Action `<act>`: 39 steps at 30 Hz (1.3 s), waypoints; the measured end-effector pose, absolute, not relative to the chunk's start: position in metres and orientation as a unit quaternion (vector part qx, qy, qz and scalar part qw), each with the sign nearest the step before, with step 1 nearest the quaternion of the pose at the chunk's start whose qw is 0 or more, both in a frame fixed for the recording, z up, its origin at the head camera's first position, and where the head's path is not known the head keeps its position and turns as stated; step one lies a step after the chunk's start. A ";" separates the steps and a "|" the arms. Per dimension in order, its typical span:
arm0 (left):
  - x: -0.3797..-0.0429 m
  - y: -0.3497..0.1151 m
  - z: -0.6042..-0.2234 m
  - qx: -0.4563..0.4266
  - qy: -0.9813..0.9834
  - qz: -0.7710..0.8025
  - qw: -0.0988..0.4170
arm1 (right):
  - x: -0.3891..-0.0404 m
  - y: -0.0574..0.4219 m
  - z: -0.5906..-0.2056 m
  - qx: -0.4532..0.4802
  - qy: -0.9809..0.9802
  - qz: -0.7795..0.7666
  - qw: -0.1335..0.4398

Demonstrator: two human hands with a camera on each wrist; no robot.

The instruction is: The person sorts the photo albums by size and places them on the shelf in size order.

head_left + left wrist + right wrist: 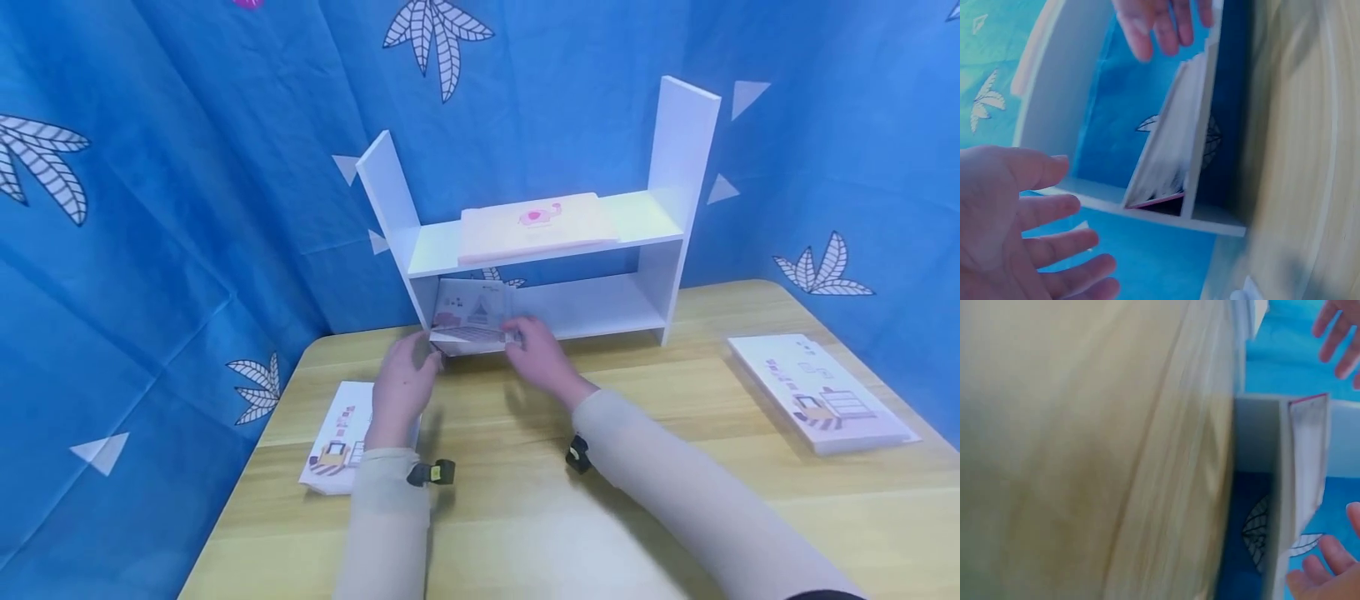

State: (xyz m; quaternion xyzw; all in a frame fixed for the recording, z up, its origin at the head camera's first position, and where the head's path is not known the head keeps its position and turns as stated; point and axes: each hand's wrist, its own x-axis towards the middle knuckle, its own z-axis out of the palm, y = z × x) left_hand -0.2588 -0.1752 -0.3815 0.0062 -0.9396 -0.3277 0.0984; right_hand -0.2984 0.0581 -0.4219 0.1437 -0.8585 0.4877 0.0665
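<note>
A white two-level shelf [654, 218] stands at the back of a wooden table [525, 517]. In its lower compartment an illustrated book [472, 321] leans tilted toward the left side wall. My left hand [405, 375] hovers just left of the book, and the left wrist view shows that hand [1029, 237] with fingers spread, apart from the book [1166, 156]. My right hand [536, 354] is at the book's lower right corner with its fingers relaxed. The right wrist view shows the book [1307, 450] edge-on, between the left hand [1341, 334] and the right hand [1325, 575].
A pink book [536, 223] with an elephant picture lies flat on the upper shelf. Another illustrated book [337, 442] lies on the table under my left forearm, and a third [817, 392] lies at the right. Blue patterned cloth [150, 250] hangs behind and at both sides.
</note>
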 end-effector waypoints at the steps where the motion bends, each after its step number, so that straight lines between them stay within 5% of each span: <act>1: -0.257 -0.179 -0.380 0.007 -0.939 -0.330 0.091 | -0.295 0.058 -0.421 0.140 -0.857 0.493 0.064; 12: -0.253 -0.225 -0.377 0.047 -0.951 -0.303 -0.028 | -0.265 0.046 -0.424 0.149 -0.816 0.558 -0.014; 30: -0.252 -0.304 -0.395 0.082 -0.953 -0.253 -0.148 | -0.244 0.032 -0.438 0.164 -0.792 0.577 -0.116; 39: -0.257 -0.307 -0.407 0.111 -0.927 -0.301 -0.194 | -0.240 0.039 -0.439 0.148 -0.789 0.576 -0.157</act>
